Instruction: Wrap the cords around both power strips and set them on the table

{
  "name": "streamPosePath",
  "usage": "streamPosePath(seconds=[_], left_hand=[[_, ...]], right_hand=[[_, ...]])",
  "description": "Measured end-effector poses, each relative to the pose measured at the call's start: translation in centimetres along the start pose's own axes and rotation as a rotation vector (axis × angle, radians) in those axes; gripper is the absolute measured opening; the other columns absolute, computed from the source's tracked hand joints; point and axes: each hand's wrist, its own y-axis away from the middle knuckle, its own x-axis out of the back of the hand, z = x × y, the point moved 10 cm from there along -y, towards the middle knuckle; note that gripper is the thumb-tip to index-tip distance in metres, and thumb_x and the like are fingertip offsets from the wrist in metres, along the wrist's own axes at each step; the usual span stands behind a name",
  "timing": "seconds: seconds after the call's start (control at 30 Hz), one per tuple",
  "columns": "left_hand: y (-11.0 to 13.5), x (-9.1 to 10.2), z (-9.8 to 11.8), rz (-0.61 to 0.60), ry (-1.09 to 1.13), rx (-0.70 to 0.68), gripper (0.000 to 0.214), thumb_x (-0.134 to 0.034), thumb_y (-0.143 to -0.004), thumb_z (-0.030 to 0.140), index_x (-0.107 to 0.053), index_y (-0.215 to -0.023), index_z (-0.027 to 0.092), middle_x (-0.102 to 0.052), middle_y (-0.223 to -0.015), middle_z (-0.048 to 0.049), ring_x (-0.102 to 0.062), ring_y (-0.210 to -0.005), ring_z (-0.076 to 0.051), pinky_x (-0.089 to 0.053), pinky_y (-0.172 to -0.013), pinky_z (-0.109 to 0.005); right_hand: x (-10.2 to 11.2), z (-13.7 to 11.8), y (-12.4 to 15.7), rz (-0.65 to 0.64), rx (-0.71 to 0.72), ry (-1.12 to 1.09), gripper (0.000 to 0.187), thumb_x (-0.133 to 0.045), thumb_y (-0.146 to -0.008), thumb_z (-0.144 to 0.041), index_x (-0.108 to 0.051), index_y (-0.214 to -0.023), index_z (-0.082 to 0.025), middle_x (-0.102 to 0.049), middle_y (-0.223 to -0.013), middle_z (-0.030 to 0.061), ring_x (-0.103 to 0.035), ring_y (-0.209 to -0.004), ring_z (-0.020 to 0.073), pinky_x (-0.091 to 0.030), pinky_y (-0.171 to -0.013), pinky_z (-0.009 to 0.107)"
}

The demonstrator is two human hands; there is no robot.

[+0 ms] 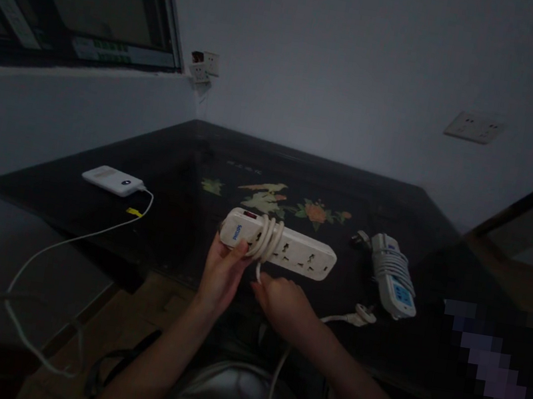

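A white power strip (296, 251) with a red switch is held up over the dark table's near edge. My left hand (224, 267) grips its left end, thumb on the socket face. Several turns of its white cord (267, 239) wrap around the strip left of its middle. Just below these turns, my right hand (283, 303) is closed on the cord. A length of cord hangs from there toward my lap, and the plug (362, 316) lies by the table's front edge, right of my right hand.
Another power strip (393, 277), wrapped in grey cord, lies on the right of the table (175, 165). A white power bank (112, 180) with a cable sits at left. Wall sockets (473, 128) are behind. Something at far right is blurred out.
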Motion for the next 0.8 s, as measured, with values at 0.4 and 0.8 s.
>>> streamPosePath(seconds=[0.4,0.8], left_hand=[[-0.4,1.2,1.9,0.007,-0.197,-0.261,0.046,-0.081,-0.065,0.029,-0.053,-0.102,0.024,-0.064,-0.097,0.0004,-0.063,-0.090,-0.014,-0.051,-0.083,-0.027],[-1.1,1.0,2.5,-0.033,-0.145,-0.209,0.042,-0.077,-0.070,0.028,-0.054,-0.106,0.027,-0.062,-0.109,-0.0016,-0.062,-0.097,-0.016,-0.055,-0.079,-0.029]], right_hand=[[0.7,0.4,1.4,0.010,0.006,-0.123,0.020,-0.043,-0.096,-0.027,-0.060,-0.102,-0.019,-0.073,-0.091,0.0081,-0.070,-0.087,0.0244,-0.041,-0.065,0.027],[4.9,-0.5,3.9,0.192,0.046,0.134,0.025,-0.044,-0.092,-0.014,-0.060,-0.109,-0.023,-0.071,-0.095,0.0032,-0.069,-0.082,0.0200,-0.041,-0.059,0.026]])
